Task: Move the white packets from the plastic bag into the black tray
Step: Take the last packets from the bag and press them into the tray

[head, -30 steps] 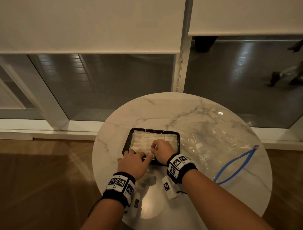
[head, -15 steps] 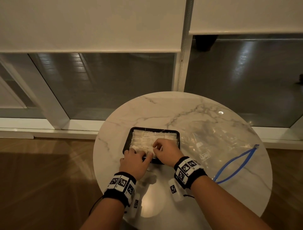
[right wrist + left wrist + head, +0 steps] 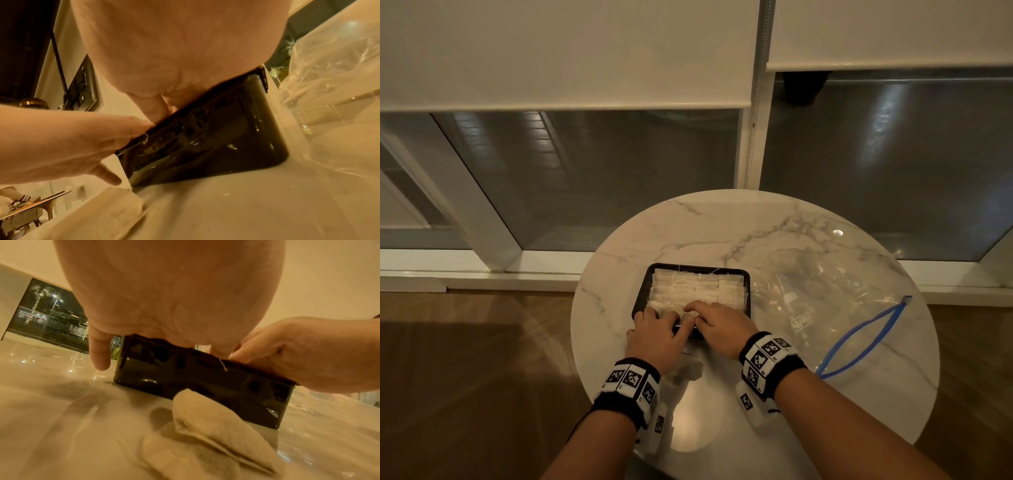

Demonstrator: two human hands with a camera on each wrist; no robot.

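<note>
The black tray (image 3: 698, 268) sits mid-table, packed with rows of white packets (image 3: 698, 289). Both hands are at its near rim. My left hand (image 3: 659, 320) lies with its fingers stretched over the nearest packets and presses on them; its little finger (image 3: 99, 353) hangs outside the tray wall (image 3: 185, 378). My right hand (image 3: 705, 317) has curled fingers (image 3: 242, 352) that pinch a packet at the rim, where a string dangles. The clear plastic bag (image 3: 825, 291) lies flat to the tray's right. Two loose packets (image 3: 207, 423) lie on the table in front of the tray.
The round marble table (image 3: 722, 226) stands by a glass wall with lowered blinds. The bag's blue zip mouth (image 3: 859, 335) gapes toward the near right edge. Wooden floor surrounds the table.
Both hands stay at the tray's near edge. The right hand has drawn slightly back from the packets toward the rim, and its fingers now meet the left hand's thumb.
</note>
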